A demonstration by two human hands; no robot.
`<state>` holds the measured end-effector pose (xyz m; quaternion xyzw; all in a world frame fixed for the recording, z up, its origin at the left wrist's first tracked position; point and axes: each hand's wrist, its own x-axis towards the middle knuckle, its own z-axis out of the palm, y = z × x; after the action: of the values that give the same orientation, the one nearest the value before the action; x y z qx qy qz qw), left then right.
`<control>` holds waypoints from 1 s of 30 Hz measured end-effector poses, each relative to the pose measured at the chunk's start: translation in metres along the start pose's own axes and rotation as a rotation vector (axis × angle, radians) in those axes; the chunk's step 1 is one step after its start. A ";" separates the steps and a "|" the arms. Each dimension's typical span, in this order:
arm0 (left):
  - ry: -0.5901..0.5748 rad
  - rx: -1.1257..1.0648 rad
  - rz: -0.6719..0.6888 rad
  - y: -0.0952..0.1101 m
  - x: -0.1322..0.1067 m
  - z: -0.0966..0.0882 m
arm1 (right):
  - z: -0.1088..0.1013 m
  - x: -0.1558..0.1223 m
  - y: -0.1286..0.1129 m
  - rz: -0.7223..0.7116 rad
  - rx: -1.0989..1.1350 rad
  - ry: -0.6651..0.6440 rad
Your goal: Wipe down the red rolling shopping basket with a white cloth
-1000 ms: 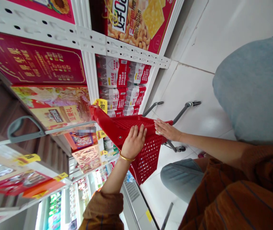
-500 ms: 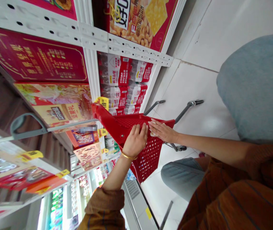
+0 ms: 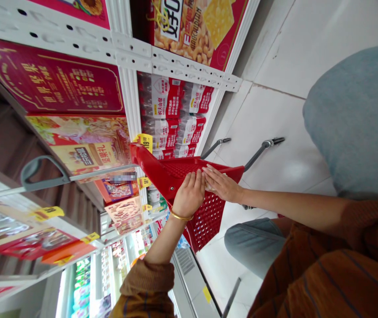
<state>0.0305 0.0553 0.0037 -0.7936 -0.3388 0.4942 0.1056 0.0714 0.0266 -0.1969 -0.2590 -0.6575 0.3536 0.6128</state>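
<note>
Sideways in this view, a red plastic shopping basket [image 3: 205,221] with perforated sides stands on wheeled legs. Before its upper part my two hands meet at the fingers. My left hand [image 3: 191,194], a gold bangle at its wrist, shows its back; the fingers lie close together and bend away, their tips partly hidden. Coming from the image right, my right hand [image 3: 222,185] keeps its fingers stretched out, the tips against the left fingers. A small pale patch shows beneath the right fingers; I cannot tell whether it is skin or an object.
A grey pull handle [image 3: 45,173] extends from the basket side. White metal shelving [image 3: 122,57] carries boxed nuts [image 3: 76,79] and red-labelled bottles [image 3: 165,97]. Pale floor tiles [image 3: 278,115] lie below, with my denim-covered knees [image 3: 354,123] nearby. Lit shelves [image 3: 109,269] stand farther off.
The scene has shifted slightly to the right in view. My right fingers have come closer against my left fingers, with the right hand tilted a little more. The basket stays beside the shelving.
</note>
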 end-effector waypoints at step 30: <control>0.556 -0.049 -0.346 -0.016 -0.051 0.046 | 0.018 0.036 -0.014 -0.101 0.075 0.070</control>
<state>-0.0305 0.0272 0.0256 -0.8311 -0.4385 0.2253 0.2574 0.0506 0.0430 -0.1639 -0.2145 -0.6344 0.3373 0.6617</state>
